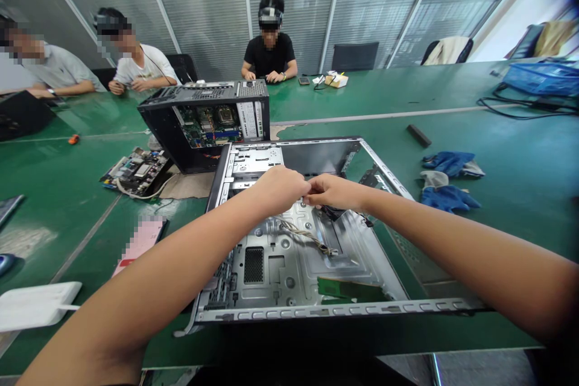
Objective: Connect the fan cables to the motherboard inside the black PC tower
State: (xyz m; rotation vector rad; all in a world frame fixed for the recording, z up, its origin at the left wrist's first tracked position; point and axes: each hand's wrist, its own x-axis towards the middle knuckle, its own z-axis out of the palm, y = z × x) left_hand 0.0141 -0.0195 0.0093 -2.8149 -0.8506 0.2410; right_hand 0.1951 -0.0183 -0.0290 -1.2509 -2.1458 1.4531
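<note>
An open metal computer case (271,313) lies on its side in front of me. Above its interior, my left hand (286,184) and my right hand (332,191) meet, thumbs and fingers pinched together at the tips. Whatever sits between the fingertips is too small or hidden to make out. A twisted bundle of cables (307,232) lies on the case floor just below my hands. Near the front edge of the case is a green strip (348,288) that looks like a memory module. My forearms cover part of the frame.
A second computer case (158,132) stands upright behind, beside a loose circuit-board assembly (140,170). Blue gloves (450,196) and a dark block (418,135) lie to the right. A phone (140,241) and white adapter (40,304) are left. Three people sit across the green table (325,114).
</note>
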